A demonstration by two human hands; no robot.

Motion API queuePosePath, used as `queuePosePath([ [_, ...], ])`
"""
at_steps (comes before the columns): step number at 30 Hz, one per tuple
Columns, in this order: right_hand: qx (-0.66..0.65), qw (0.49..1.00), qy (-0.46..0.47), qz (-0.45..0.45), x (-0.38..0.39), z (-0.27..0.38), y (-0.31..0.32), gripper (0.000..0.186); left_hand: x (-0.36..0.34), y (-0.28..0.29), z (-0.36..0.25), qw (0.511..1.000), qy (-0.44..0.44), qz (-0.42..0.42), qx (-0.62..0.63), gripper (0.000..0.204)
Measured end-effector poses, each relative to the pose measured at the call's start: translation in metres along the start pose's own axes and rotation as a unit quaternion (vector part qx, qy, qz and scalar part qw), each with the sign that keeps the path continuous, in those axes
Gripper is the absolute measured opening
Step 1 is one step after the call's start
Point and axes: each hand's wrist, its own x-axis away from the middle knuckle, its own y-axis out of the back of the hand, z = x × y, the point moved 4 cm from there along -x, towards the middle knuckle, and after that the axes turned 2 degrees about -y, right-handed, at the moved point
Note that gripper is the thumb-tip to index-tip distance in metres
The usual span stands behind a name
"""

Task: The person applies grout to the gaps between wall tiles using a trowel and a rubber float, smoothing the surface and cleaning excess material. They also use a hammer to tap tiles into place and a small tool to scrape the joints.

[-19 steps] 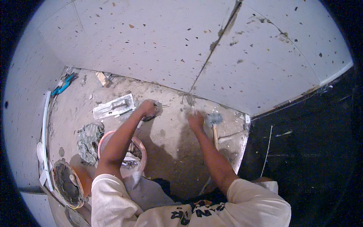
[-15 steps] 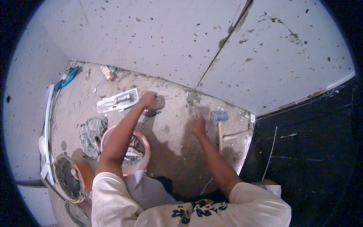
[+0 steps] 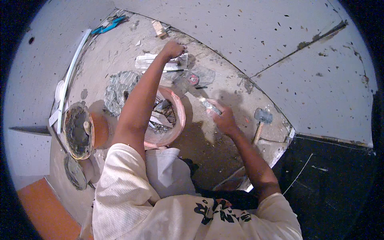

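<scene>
My right hand (image 3: 224,118) is closed around the pale, mortar-smeared handle of a scraper (image 3: 209,105). Its blurred blade points up and left, close to a red and dark tape measure (image 3: 193,80). Crumpled clear plastic (image 3: 206,75) lies around the tape measure. Stretched far forward, my left hand (image 3: 174,50) has its fingers curled over the right end of a plastering trowel (image 3: 144,62). Whether those fingers hold anything is hidden. A dark slim bar (image 3: 176,71) lies just below the trowel.
Beneath my left forearm stands a pinkish bucket (image 3: 181,116) with metal bits and white pieces. An orange mortar bucket (image 3: 100,130) and a striped bag (image 3: 116,96) sit left. A mallet (image 3: 263,116) lies right, near the speckled wall panels (image 3: 280,36). A long white strip (image 3: 74,66) runs along the left wall.
The view has swung left. My left hand has left the clear plastic and moved over to the trowel. The scraper in my right hand now points toward the tape measure.
</scene>
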Motion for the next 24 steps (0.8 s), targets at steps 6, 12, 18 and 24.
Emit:
queuePosePath([
  [6, 0.021, 1.000, -0.006, -0.010, -0.010, 0.001, -0.012, 0.045, 0.031, 0.024, 0.059, 0.992, 0.093, -0.021, 0.082, 0.036],
  [12, -0.080, 0.992, -0.049, 0.082, -0.024, 0.053, -0.039, 0.043, 0.074, 0.051, 0.118, 0.948, -0.075, -0.041, -0.307, 0.027],
  [18, -0.101, 0.975, 0.191, 0.044, -0.053, 0.181, -0.073, 0.041, 0.098, 0.001, 0.114, 0.985, -0.053, 0.027, -0.164, 0.036],
  [24, -0.138, 0.872, 0.468, 0.040, -0.071, 0.290, -0.165, 0.040, 0.115, -0.027, 0.142, 0.998, -0.058, -0.023, -0.022, 0.021],
])
